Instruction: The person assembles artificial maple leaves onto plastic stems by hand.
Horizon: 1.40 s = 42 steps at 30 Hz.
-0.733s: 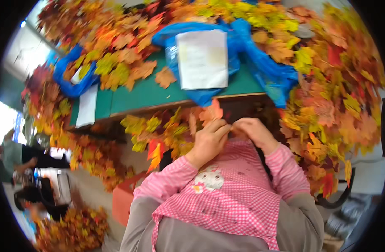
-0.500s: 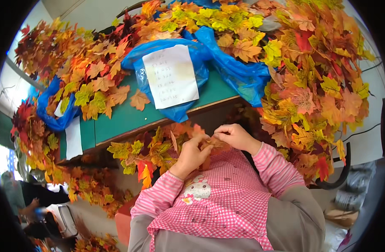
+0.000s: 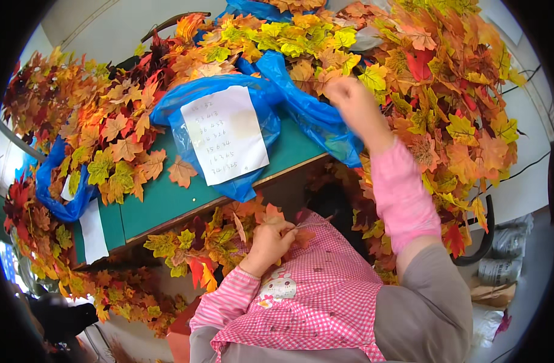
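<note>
My left hand (image 3: 268, 243) is closed in front of my apron, its fingers pinching an artificial maple leaf garland (image 3: 219, 236). Yellow, orange and red leaves of it hang to the left of that hand, below the table edge. Reached out over the table's far right is my right hand (image 3: 355, 103), smeared by motion, its fingers curled downward. It is next to orange and yellow artificial leaves (image 3: 307, 72) and above a blue plastic bag (image 3: 313, 112). Whether those fingers hold a leaf is not visible.
A green table (image 3: 162, 202) carries heaps of artificial leaves. On it, a sheet of handwritten paper (image 3: 225, 136) lies on another blue bag (image 3: 174, 103). A large leaf pile (image 3: 452, 130) rises at the right. Plastic-wrapped packs (image 3: 501, 266) stand at lower right.
My right hand has left the garland at my apron and moved up and away over the table to the leaf pile. The left hand still pinches the garland. The view has shifted slightly.
</note>
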Each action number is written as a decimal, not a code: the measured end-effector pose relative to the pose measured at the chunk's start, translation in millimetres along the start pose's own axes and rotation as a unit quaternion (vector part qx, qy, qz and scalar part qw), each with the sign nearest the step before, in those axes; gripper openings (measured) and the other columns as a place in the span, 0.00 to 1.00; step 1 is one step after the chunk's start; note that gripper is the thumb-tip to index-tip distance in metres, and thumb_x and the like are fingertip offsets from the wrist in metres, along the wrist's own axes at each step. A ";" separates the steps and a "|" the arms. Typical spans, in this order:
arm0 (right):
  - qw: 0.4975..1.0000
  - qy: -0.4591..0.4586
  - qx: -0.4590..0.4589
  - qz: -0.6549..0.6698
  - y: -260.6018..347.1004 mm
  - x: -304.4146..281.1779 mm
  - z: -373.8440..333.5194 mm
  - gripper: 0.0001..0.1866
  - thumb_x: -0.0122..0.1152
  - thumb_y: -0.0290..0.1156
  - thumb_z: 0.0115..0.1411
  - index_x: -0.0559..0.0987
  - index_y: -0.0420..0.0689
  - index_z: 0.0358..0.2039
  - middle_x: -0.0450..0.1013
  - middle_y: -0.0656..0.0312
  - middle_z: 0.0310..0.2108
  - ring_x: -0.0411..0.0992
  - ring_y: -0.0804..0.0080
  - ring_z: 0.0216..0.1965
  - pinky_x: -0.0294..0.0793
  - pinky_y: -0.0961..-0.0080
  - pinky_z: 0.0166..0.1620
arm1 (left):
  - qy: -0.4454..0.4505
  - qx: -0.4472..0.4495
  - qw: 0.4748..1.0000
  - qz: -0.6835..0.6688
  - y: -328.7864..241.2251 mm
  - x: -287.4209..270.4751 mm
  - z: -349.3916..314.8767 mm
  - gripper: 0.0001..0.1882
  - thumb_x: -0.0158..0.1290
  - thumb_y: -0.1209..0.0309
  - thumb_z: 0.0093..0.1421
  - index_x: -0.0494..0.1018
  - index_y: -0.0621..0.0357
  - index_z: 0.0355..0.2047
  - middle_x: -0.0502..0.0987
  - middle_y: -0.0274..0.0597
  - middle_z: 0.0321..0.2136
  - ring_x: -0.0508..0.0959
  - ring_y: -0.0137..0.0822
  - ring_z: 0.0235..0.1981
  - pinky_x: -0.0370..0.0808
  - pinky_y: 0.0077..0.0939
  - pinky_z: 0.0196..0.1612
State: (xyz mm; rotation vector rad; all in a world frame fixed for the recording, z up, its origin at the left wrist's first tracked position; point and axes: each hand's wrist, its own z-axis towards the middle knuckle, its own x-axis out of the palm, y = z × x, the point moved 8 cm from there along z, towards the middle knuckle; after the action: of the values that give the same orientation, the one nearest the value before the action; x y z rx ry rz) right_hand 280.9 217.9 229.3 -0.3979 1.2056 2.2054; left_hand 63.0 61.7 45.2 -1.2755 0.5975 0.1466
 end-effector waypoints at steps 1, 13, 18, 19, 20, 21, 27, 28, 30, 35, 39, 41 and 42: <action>0.987 -0.104 -0.027 -0.123 -14.7 -20.2 31.5 0.13 0.56 0.36 0.57 0.81 0.40 0.27 0.77 0.54 0.25 0.76 0.59 0.28 0.72 0.64 0.31 | 0.025 -0.019 0.999 -0.023 4.8 5.4 0.6 0.08 0.59 0.70 0.52 0.80 0.60 0.30 0.77 0.47 0.25 0.78 0.45 0.25 0.75 0.33 0.31; 0.940 -0.062 0.182 -0.283 -170.1 -36.3 136.8 0.16 0.58 0.44 0.57 0.83 0.46 0.37 0.78 0.52 0.38 0.75 0.52 0.44 0.71 0.57 0.47 | 0.135 -0.166 0.967 -0.139 42.2 17.0 -4.0 0.12 0.59 0.68 0.56 0.80 0.61 0.38 0.81 0.41 0.28 0.78 0.29 0.30 0.74 0.25 0.35; 0.975 -0.150 0.014 -0.163 -126.8 -45.5 137.4 0.15 0.60 0.42 0.56 0.83 0.44 0.36 0.79 0.52 0.30 0.77 0.57 0.34 0.74 0.67 0.38 | 0.169 -0.176 0.946 -0.215 47.8 25.3 -11.1 0.12 0.57 0.68 0.57 0.79 0.61 0.39 0.81 0.41 0.29 0.78 0.29 0.32 0.74 0.25 0.37; 0.978 -0.155 0.006 -0.137 -116.2 -43.7 140.1 0.15 0.60 0.41 0.56 0.83 0.43 0.36 0.79 0.52 0.29 0.77 0.59 0.33 0.74 0.68 0.37 | 0.166 -0.180 0.944 -0.219 50.3 26.8 -12.6 0.11 0.56 0.68 0.57 0.79 0.62 0.38 0.81 0.41 0.30 0.78 0.29 0.33 0.74 0.25 0.38; 0.982 -0.161 0.027 -0.090 -105.6 -42.9 140.8 0.17 0.59 0.42 0.57 0.82 0.41 0.36 0.78 0.54 0.27 0.76 0.65 0.31 0.73 0.70 0.37 | 0.163 -0.184 0.944 -0.222 51.8 29.3 -13.9 0.11 0.56 0.68 0.58 0.79 0.62 0.37 0.81 0.41 0.30 0.78 0.29 0.34 0.74 0.25 0.38; 0.982 -0.160 -0.037 -0.089 -108.5 -47.7 155.5 0.17 0.59 0.42 0.57 0.81 0.40 0.35 0.78 0.55 0.27 0.75 0.67 0.30 0.72 0.70 0.37 | 0.157 -0.192 0.942 -0.226 50.4 30.0 -8.8 0.11 0.56 0.68 0.58 0.79 0.62 0.37 0.81 0.41 0.30 0.78 0.29 0.34 0.74 0.25 0.38; 0.872 -0.177 -0.318 -0.327 -8.4 -67.9 120.6 0.09 0.59 0.32 0.57 0.78 0.39 0.33 0.74 0.58 0.40 0.71 0.65 0.44 0.70 0.74 0.45 | 0.112 -0.134 0.961 -0.215 39.4 19.8 3.0 0.09 0.55 0.71 0.58 0.79 0.65 0.34 0.80 0.38 0.28 0.77 0.27 0.32 0.74 0.23 0.38; 0.929 -0.151 -0.291 -0.174 13.6 -56.3 103.9 0.09 0.60 0.32 0.55 0.76 0.38 0.27 0.75 0.53 0.39 0.73 0.63 0.41 0.72 0.69 0.44 | 0.102 -0.146 0.961 -0.214 42.3 19.6 0.5 0.09 0.55 0.71 0.58 0.79 0.65 0.34 0.80 0.38 0.28 0.77 0.27 0.32 0.74 0.23 0.38; 0.944 -0.067 -0.306 -0.106 31.6 -10.6 65.2 0.04 0.59 0.25 0.50 0.74 0.38 0.24 0.75 0.54 0.40 0.71 0.62 0.45 0.71 0.69 0.47 | 0.056 -0.174 0.953 -0.242 51.5 18.1 -2.1 0.08 0.56 0.71 0.57 0.79 0.64 0.33 0.80 0.39 0.27 0.77 0.27 0.31 0.74 0.24 0.36; 0.940 0.296 -0.152 -0.067 30.9 80.9 -74.5 0.04 0.58 0.25 0.48 0.73 0.41 0.25 0.73 0.61 0.26 0.73 0.63 0.35 0.63 0.64 0.53 | 0.023 -0.186 0.968 -0.167 44.7 4.4 -8.5 0.08 0.56 0.72 0.56 0.79 0.65 0.32 0.79 0.41 0.27 0.77 0.28 0.30 0.73 0.25 0.35; 0.916 0.395 -0.077 -0.003 37.4 100.2 -150.0 0.05 0.59 0.29 0.55 0.73 0.43 0.29 0.72 0.60 0.25 0.71 0.61 0.31 0.60 0.63 0.55 | 0.009 -0.181 0.972 -0.149 43.1 4.1 -12.7 0.08 0.56 0.72 0.56 0.78 0.65 0.33 0.77 0.42 0.26 0.77 0.30 0.27 0.73 0.26 0.32; 0.913 0.399 -0.082 -0.003 36.0 102.3 -162.7 0.05 0.58 0.30 0.57 0.74 0.43 0.30 0.73 0.58 0.25 0.71 0.60 0.30 0.63 0.65 0.51 | -0.022 -0.174 0.972 -0.155 42.4 4.7 -13.5 0.08 0.55 0.73 0.56 0.77 0.65 0.33 0.77 0.41 0.27 0.77 0.30 0.27 0.73 0.25 0.32; 0.905 0.421 -0.050 -0.012 29.7 106.5 -168.3 0.05 0.58 0.30 0.58 0.74 0.42 0.31 0.73 0.58 0.26 0.71 0.59 0.30 0.65 0.66 0.49 | -0.029 -0.158 0.979 -0.126 37.7 3.2 -12.5 0.07 0.55 0.74 0.56 0.77 0.66 0.33 0.77 0.41 0.27 0.77 0.30 0.28 0.73 0.25 0.33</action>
State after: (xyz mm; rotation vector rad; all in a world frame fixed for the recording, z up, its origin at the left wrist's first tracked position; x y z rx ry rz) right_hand 175.9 101.9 102.5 -1.5113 1.4693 2.1141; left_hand 45.5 60.9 9.4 -1.6385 0.3655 0.0697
